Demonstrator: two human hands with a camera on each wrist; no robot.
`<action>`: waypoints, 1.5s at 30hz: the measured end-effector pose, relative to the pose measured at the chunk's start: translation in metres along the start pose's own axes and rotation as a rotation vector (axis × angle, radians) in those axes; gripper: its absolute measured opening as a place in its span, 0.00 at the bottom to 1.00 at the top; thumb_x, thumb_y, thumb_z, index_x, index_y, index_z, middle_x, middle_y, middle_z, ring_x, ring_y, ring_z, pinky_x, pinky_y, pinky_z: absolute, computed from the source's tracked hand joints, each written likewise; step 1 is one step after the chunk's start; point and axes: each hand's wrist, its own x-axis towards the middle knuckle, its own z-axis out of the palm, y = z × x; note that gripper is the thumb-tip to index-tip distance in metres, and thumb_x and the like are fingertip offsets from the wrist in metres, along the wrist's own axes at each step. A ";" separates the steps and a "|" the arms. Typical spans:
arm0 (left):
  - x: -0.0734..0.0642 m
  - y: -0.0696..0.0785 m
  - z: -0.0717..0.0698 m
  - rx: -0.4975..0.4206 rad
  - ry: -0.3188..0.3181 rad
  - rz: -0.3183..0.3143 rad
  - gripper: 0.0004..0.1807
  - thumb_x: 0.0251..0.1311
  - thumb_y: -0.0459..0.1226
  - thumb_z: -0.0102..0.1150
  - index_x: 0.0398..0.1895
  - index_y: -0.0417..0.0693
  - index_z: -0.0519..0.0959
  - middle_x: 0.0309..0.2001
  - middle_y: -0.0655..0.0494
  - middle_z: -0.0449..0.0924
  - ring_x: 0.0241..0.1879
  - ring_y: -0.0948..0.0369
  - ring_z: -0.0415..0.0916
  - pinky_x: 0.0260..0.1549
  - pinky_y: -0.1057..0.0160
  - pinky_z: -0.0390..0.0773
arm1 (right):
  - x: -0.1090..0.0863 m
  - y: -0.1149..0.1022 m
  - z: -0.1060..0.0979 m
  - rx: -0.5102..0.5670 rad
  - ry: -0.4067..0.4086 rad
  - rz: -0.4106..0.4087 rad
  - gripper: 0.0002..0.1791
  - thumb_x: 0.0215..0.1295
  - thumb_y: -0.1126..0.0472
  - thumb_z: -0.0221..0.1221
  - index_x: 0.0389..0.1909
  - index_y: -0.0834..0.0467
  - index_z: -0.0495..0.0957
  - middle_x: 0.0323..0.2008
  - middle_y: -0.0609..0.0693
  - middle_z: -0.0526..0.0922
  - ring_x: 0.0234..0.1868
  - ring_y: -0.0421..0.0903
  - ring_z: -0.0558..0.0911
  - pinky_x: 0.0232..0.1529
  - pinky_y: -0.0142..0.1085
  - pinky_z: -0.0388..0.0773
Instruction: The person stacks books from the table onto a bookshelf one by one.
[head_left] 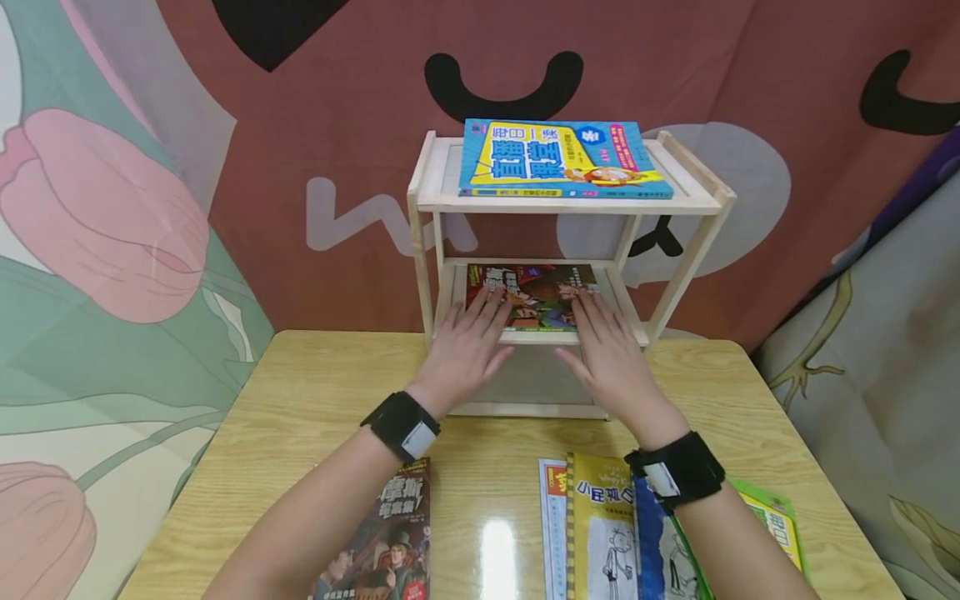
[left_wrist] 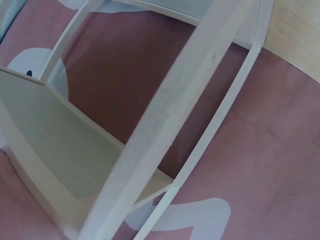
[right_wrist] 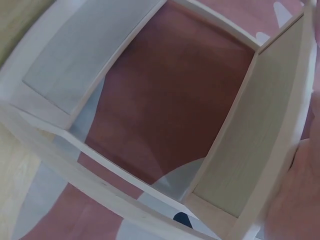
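Note:
A dark comic-style book [head_left: 536,300] lies flat on the middle shelf of a small wooden rack [head_left: 532,337]. My left hand [head_left: 467,343] rests on its left side, fingers straight. On the right side lies my right hand [head_left: 609,354], fingers also straight, with the thumb pointing inward. Both hands touch the book without gripping it. On the rack's top shelf sits a blue and yellow book [head_left: 558,162]. The left wrist view shows the rack's pale post [left_wrist: 165,115]; at the right edge of the right wrist view part of my hand [right_wrist: 292,200] appears.
Near the front left of the wooden table [head_left: 337,367], a dark book [head_left: 390,533] lies partly under my left forearm. At front right are a yellow book [head_left: 603,533], a blue book [head_left: 660,542] and a green-edged book [head_left: 776,525]. A patterned cloth [head_left: 337,100] hangs behind the rack.

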 end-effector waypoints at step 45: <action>-0.226 -0.016 0.018 -0.297 -0.534 -0.398 0.29 0.64 0.39 0.54 0.65 0.34 0.65 0.68 0.34 0.59 0.66 0.37 0.59 0.55 0.33 0.65 | -0.104 -0.210 0.076 0.129 -0.605 -0.491 0.46 0.63 0.27 0.34 0.73 0.54 0.54 0.74 0.54 0.51 0.74 0.51 0.52 0.68 0.45 0.61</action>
